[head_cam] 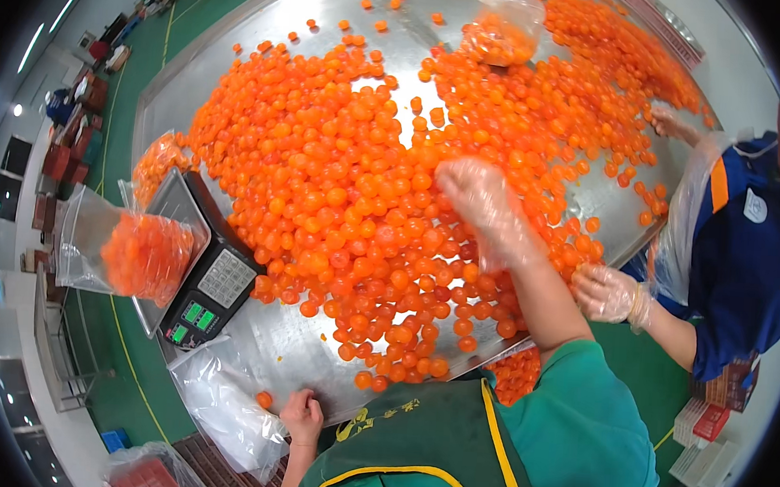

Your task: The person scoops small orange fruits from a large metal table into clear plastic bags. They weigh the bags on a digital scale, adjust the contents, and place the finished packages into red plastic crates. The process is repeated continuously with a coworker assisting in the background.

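Note:
My right hand point(475, 185), in a clear plastic glove, reaches into the pile of round orange balls point(341, 173), which look like egg yolks, on a steel table point(290, 344). Its fingertips are partly hidden, so its grip is unclear. My left hand point(302, 413) rests bare on the near table edge with curled fingers, beside clear plastic bags point(226, 401) and a single orange ball point(264, 400). At the left, a filled clear bag point(145, 255) sits on the tray of a digital scale point(216, 286). Another filled bag point(160, 166) lies behind it.
A co-worker in a blue top point(738, 251) stands at the right, one gloved hand point(604, 293) near my right forearm. An open filled bag point(503, 33) stands at the far side. Red crates point(148, 476) are at the lower left, white crates point(705, 463) at the lower right.

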